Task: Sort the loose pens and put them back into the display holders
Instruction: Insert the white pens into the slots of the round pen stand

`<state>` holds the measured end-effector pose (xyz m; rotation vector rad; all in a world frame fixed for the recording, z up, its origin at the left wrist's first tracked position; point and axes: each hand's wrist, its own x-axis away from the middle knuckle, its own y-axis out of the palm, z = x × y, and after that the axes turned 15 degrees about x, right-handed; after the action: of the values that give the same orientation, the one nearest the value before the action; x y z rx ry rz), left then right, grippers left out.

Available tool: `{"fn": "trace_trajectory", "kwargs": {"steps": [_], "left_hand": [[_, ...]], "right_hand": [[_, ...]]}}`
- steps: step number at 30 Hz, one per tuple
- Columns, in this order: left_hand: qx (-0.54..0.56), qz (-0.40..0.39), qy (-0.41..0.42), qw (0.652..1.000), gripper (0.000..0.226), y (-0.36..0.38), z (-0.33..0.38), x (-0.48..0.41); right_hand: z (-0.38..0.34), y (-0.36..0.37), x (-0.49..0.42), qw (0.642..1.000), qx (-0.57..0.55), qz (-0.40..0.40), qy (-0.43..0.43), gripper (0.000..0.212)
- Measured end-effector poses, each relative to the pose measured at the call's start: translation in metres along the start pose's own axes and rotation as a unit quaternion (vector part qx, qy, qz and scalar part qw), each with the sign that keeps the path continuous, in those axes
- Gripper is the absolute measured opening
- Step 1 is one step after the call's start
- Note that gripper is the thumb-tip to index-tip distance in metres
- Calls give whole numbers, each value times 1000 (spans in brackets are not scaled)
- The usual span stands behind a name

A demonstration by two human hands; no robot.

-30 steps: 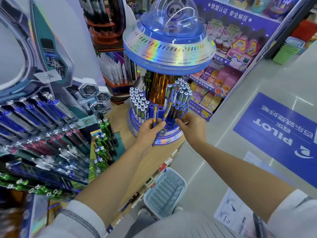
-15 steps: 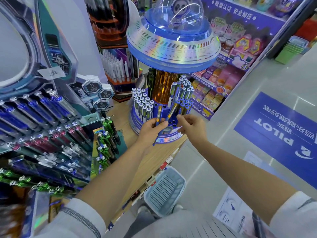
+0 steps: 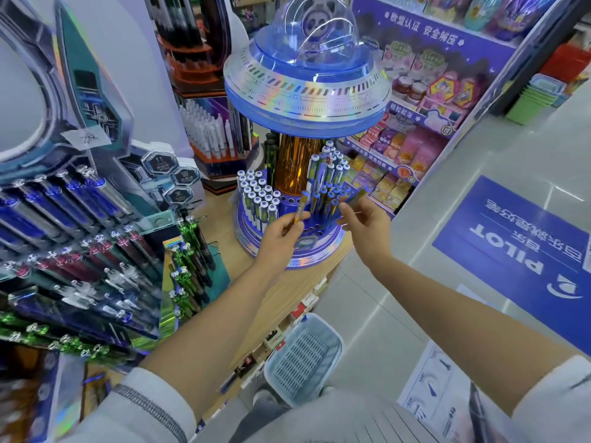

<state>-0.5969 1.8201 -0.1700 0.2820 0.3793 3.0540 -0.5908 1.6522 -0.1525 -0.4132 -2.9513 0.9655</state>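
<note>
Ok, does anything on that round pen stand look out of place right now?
Yes. The front of the round stand has a patch of empty holes, and the pens behind them lean at mixed angles, unlike the neat white-capped group. The left hand holds an orange pen, and the right hand holds a second pen.

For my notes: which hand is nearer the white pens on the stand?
Left: the left hand is in front of the white pens; the right hand farther to their right.

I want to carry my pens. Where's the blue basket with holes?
Head view: the basket is down on the floor at bottom centre, right beside the wooden shelf.
</note>
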Motion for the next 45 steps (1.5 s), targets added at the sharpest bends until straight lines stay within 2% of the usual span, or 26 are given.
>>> {"fn": "trace_trajectory", "kwargs": {"steps": [3, 7, 16, 23, 27, 32, 35, 41, 43, 45], "left_hand": [[9, 12, 9, 1000, 31, 1, 0, -1], [28, 19, -6, 999, 28, -1, -5, 2], [61, 23, -27, 997, 28, -11, -9, 7], [42, 11, -42, 998, 29, -13, -9, 6], [36, -1, -50, 998, 27, -16, -10, 5], [54, 2, -51, 997, 19, -16, -9, 6], [61, 17, -56, 996, 16, -16, -9, 5], [45, -12, -52, 998, 16, -9, -12, 4], [28, -16, -44, 999, 18, -5, -13, 3], [-26, 20, -18, 999, 17, -6, -15, 2]], "right_hand": [[7, 4, -3, 997, 81, -3, 5, 10], [3, 11, -1, 990, 137, 5, -10, 29], [0, 14, 3, 994, 93, 39, -39, 25], [3, 23, 2, 988, 151, 9, -3, 27], [2, 26, 0, 994, 93, 12, 61, 36], [8, 22, -2, 994, 80, -33, 74, 15], [10, 21, 2, 994, 52, -58, 83, 16], [3, 15, 12, 981, -42, -191, 3, 22], [3, 13, 11, 983, -44, -177, -1, 17], [3, 10, 9, 990, -50, -132, 5, 11]]}}
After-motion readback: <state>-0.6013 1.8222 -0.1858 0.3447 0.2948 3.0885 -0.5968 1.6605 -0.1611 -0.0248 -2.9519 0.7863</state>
